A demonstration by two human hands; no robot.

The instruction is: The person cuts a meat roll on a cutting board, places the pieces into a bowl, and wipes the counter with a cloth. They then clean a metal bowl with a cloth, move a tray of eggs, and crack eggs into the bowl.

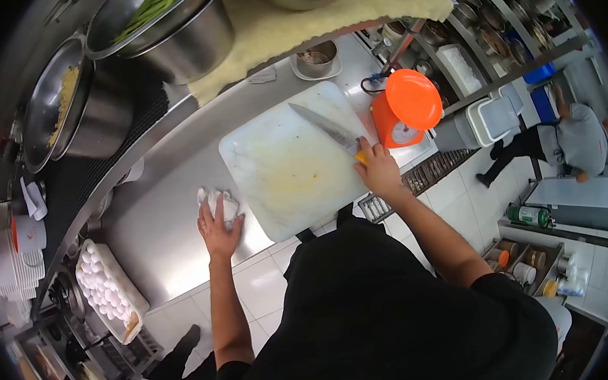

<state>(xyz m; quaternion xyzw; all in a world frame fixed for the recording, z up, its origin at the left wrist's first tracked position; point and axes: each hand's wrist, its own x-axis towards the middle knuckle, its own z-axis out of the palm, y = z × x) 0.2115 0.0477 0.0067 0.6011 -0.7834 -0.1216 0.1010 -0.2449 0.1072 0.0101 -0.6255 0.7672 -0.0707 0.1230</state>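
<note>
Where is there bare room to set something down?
Bare steel counter lies between the pale tray of white eggs and the crumpled white cloth under the left hand. Left of the yellow-handled steel knife, the rectangular white cutting board is mostly bare. Its right edge is crowded by the right hand and round-topped orange scale.

Mid-frame is bright: even whitish light, looks overhead and diffuse. Steel tabletop [156, 216] shows strong glare near its front edge, softer sheen farther back. Cutting board [281, 170] reads pale, slightly washed; shadows around it are faint. Knife [322, 126], right hand [379, 168] and left hand [219, 230] look reasonably sharp. Orange scale [413, 101] is heavily saturated. Black shirt [399, 311] crushes to near-solid dark. Heavy fisheye: upper shelf [163, 122] bows into an arc. Black vignette fills the corners. Periphery goes soft; co-worker at right [577, 141] lacks fine detail.
</note>
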